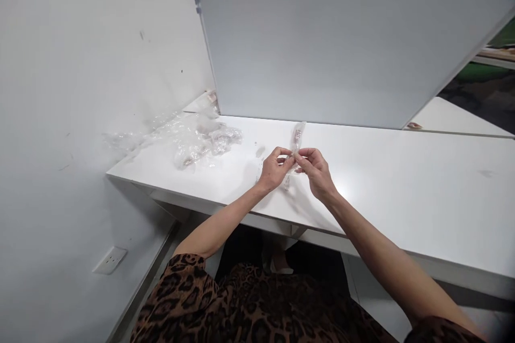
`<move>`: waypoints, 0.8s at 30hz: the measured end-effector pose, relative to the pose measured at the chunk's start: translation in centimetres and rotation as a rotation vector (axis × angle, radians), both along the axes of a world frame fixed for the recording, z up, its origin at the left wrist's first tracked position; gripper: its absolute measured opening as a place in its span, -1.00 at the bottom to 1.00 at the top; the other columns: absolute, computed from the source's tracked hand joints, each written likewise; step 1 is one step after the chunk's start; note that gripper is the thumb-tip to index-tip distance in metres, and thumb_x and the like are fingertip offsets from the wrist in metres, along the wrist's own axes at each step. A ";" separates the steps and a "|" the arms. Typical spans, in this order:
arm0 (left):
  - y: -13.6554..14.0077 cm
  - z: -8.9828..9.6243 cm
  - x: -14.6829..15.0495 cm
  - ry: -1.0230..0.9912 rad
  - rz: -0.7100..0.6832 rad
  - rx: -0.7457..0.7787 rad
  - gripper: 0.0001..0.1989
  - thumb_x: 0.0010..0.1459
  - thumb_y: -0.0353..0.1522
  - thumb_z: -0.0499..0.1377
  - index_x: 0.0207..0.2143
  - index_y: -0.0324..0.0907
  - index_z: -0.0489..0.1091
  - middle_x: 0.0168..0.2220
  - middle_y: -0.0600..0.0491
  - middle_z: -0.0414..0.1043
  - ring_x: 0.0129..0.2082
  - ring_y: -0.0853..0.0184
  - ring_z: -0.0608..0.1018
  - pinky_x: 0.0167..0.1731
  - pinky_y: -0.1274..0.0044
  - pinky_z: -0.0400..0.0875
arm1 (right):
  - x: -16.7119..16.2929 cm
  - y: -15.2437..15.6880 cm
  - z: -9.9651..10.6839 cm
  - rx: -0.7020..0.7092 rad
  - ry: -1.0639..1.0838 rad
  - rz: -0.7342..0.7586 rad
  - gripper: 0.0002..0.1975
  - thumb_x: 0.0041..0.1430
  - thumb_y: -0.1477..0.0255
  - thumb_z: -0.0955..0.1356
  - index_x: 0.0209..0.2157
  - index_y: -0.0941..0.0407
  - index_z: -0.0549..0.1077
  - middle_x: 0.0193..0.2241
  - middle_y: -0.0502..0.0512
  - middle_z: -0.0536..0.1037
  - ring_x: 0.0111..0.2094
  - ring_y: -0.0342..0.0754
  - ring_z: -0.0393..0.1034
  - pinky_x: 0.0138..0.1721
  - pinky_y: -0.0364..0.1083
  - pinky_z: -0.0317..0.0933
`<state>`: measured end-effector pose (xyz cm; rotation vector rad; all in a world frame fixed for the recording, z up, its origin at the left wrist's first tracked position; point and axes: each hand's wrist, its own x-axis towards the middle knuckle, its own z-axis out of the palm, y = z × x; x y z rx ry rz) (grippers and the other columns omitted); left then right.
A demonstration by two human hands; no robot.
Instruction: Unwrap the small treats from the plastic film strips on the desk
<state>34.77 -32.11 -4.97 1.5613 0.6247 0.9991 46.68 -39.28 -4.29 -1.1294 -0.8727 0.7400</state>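
**Over the counter edge: two hands on one thin clear packet**

Over the near part of the white counter (402, 193), both hands meet on a small clear plastic packet (298, 136). The left hand (273, 169) pinches it with thumb and fingers closed on its lower part. The right hand (316, 169) pinches it too, fingertips closed tight just beside the left ones. Both grips are shut on the packet, and nothing else is in them.

The packet is long and thin. Its long way runs from the fingers up and away from the person, tipped a little to the right. Its far end points toward the whiteboard (341, 43) standing at the back.

What could go wrong? The plastic looks slippery and thin, so I think it could slide out of the pinch or tear crooked if the hands pull too hard. Whatever small thing is inside could then drop on the counter or roll off the near edge. A pile of clear wrappers (189, 139) lies well apart, to the left.
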 end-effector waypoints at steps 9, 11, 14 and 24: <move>-2.0 -0.5 2.3 0.036 -0.052 -0.114 -0.80 0.26 -0.26 0.24 -0.34 -0.21 0.40 -0.40 0.10 0.46 -0.41 0.46 0.46 -0.28 0.55 0.38 | 1.5 -3.2 -1.5 -0.028 0.082 -0.115 -0.52 -0.07 0.07 0.55 -0.25 0.05 0.41 -0.29 -0.03 0.46 -0.31 -0.12 0.35 -0.36 -0.13 0.24; -2.2 -0.7 2.9 0.068 -0.041 -0.132 -0.78 0.30 -0.24 0.21 -0.33 -0.21 0.37 -0.38 0.09 0.45 -0.38 0.45 0.46 -0.27 0.55 0.38 | 1.9 -3.7 -2.1 -0.016 0.076 -0.136 -0.53 -0.04 0.07 0.54 -0.23 0.05 0.41 -0.27 -0.02 0.45 -0.30 -0.11 0.35 -0.34 -0.11 0.26; -2.7 -0.6 3.7 0.072 -0.061 -0.159 -0.72 0.32 -0.14 0.22 -0.26 -0.19 0.34 -0.31 0.08 0.45 -0.33 0.44 0.48 -0.29 0.56 0.40 | 2.3 -4.4 -2.8 0.010 0.039 -0.150 -0.54 0.01 0.08 0.54 -0.19 0.04 0.41 -0.20 0.01 0.44 -0.26 -0.10 0.34 -0.29 -0.10 0.29; -2.7 -0.5 3.7 0.021 -0.121 -0.113 -0.65 0.32 -0.10 0.20 -0.36 -0.16 0.29 -0.41 0.17 0.30 -0.41 0.47 0.36 -0.33 0.57 0.31 | 1.6 -5.1 -4.0 0.081 0.066 -0.099 -0.55 0.01 0.15 0.56 -0.12 0.01 0.44 -0.08 0.02 0.45 -0.18 -0.09 0.33 -0.25 -0.11 0.35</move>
